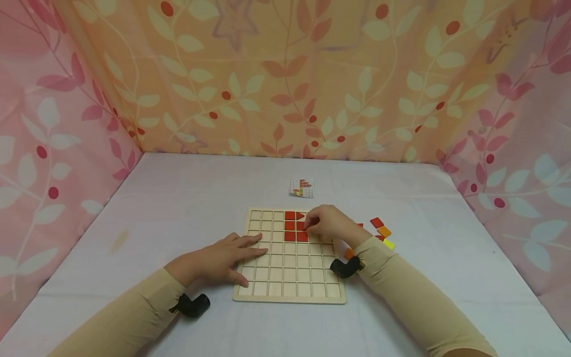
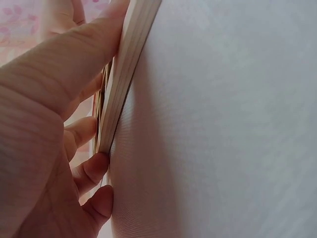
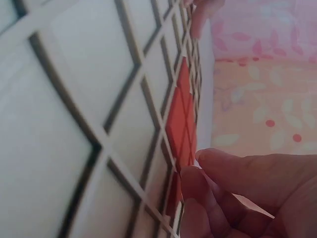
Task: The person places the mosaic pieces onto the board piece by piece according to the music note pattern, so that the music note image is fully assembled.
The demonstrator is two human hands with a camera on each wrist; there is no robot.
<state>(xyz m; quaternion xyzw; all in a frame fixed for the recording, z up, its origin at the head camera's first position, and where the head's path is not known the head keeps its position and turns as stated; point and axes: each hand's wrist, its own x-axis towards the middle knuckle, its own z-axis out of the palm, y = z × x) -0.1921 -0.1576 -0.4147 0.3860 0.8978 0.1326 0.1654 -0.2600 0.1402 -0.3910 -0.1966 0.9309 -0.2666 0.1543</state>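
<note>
A pale wooden grid board (image 1: 269, 272) lies flat on the table, with several red tiles (image 1: 290, 226) set in cells near its far middle. My left hand (image 1: 218, 260) rests on the board's left side with fingers spread; in the left wrist view the thumb (image 2: 74, 59) lies against the board's edge. At the red group's right side, my right hand (image 1: 327, 223) has thumb and fingers drawn together at the board. In the right wrist view the fingertips pinch at a small red tile (image 3: 173, 196), mostly hidden behind them, so its shape cannot be told.
Loose red, orange and yellow tiles (image 1: 383, 231) lie right of the board, some partly behind the right forearm. Beyond the board is a small printed card (image 1: 302, 188) with a coloured grid pattern. A patterned curtain (image 1: 267, 99) encloses the white table (image 1: 187, 198).
</note>
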